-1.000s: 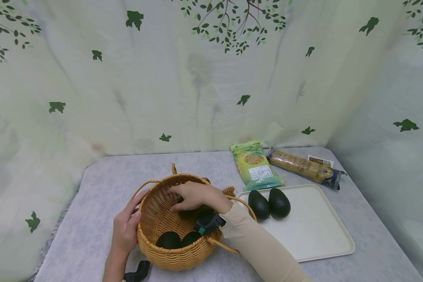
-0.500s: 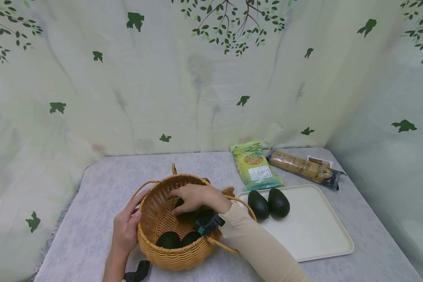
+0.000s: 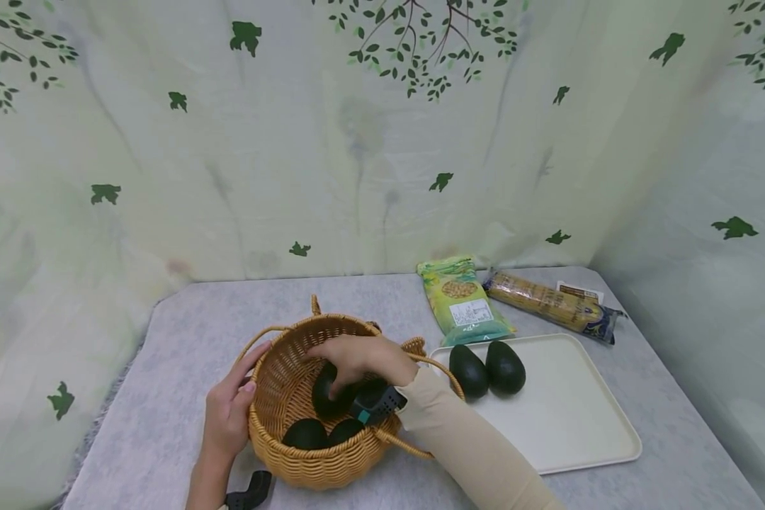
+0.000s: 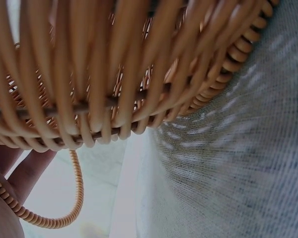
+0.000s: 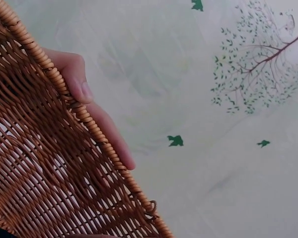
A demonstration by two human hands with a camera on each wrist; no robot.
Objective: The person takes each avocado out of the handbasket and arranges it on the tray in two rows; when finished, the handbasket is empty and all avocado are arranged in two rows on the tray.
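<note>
A woven wicker basket point(image 3: 293, 464) stands on the grey table. My right hand point(image 3: 350, 358) reaches into it and grips a dark green avocado point(image 3: 326, 395), raised above the basket floor. Two more avocados point(image 3: 304, 433) lie at the bottom. My left hand point(image 3: 229, 407) holds the basket's left rim, thumb hooked over the edge. The right wrist view shows that thumb point(image 5: 75, 77) over the rim from inside the basket wall point(image 5: 39, 173). In the left wrist view, the basket underside point(image 4: 104, 74) fills the top and fingers point(image 4: 20, 168) show at lower left.
To the right of the basket lies a white tray point(image 3: 580, 425) with two avocados point(image 3: 468, 370) at its far left corner. Behind it are a green snack packet point(image 3: 462, 301) and a long noodle packet point(image 3: 551, 303). A leaf-print curtain encloses the table.
My right hand has closed round an avocado and lifted it a little, so the fruit now shows below the fingers. The left hand and basket have stayed put.
</note>
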